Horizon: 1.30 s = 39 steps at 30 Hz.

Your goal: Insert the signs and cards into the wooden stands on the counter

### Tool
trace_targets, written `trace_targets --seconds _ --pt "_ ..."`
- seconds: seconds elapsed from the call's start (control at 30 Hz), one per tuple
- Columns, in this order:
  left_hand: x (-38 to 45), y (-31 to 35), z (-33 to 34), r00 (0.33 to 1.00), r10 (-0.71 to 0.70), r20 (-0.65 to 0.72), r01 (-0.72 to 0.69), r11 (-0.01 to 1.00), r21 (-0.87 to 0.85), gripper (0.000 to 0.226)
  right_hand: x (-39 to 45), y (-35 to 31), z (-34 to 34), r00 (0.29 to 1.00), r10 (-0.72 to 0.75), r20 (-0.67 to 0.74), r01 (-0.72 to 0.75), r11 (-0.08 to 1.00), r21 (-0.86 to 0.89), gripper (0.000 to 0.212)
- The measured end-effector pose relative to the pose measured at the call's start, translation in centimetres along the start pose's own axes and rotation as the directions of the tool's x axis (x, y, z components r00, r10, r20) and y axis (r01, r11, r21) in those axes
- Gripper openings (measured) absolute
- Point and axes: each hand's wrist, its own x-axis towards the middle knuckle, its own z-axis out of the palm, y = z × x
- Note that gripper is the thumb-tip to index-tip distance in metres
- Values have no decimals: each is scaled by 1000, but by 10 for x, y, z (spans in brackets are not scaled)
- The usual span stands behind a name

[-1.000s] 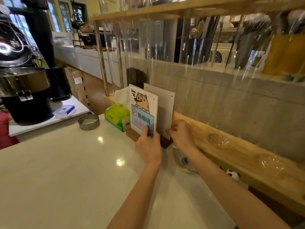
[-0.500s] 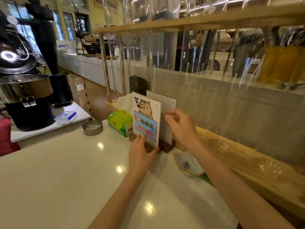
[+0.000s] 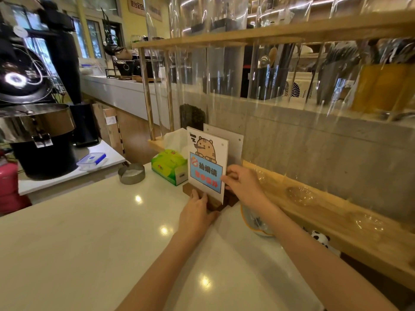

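A white acrylic sign (image 3: 207,158) with a cartoon tiger and a blue panel stands upright in a dark wooden stand (image 3: 214,206) on the white counter (image 3: 94,239). My right hand (image 3: 243,184) pinches the sign's lower right edge. My left hand (image 3: 196,213) rests against the front of the stand, fingers on the wood below the sign. Behind it a plain white sign (image 3: 233,142) stands in a second dark stand (image 3: 231,198), mostly hidden.
A green tissue box (image 3: 169,166) sits left of the stands, a metal ashtray (image 3: 131,173) farther left. A bowl (image 3: 256,221) and a small panda figure (image 3: 321,239) lie to the right under a wooden ledge (image 3: 314,198). A coffee roaster (image 3: 33,122) stands at far left.
My right hand moved from the rear sign's upper edge down to the front sign's lower right edge. My left hand slid down from the sign's face onto the stand.
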Motion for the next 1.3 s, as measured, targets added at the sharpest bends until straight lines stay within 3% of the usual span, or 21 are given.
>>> trace_targets --seconds 0.6,0.8,0.9,0.97,1.03,1.17,1.23,1.3 --pt "-9 12 4 999 -34 20 35 999 -19 70 -12 -2 -9 1000 4 -9 -4 1000 -3 2" --pt "-9 11 0 999 -28 19 31 992 -124 66 -14 -3 -9 999 21 -30 -23 999 -48 4" --pt "-13 10 -8 998 -51 37 59 969 -241 65 -15 -5 -7 999 46 -17 -48 995 -89 18" --pt "-18 8 -17 999 -41 32 48 955 -293 63 -20 -8 -3 996 56 -71 -59 997 -41 31" --pt "-25 3 -30 999 -40 20 45 954 -296 64 -26 -14 3 973 61 -225 -44 996 78 39" --pt "-39 -19 -61 996 -86 22 89 969 -229 75 -40 -39 15 788 -134 -601 176 984 11 31" --pt "-52 -32 -80 992 -123 -6 118 960 -255 75 -45 -55 26 734 -221 -642 293 956 6 25" --pt "-70 -44 -104 988 -135 -73 109 952 -285 73 -50 -74 42 762 -228 -606 339 938 74 22"
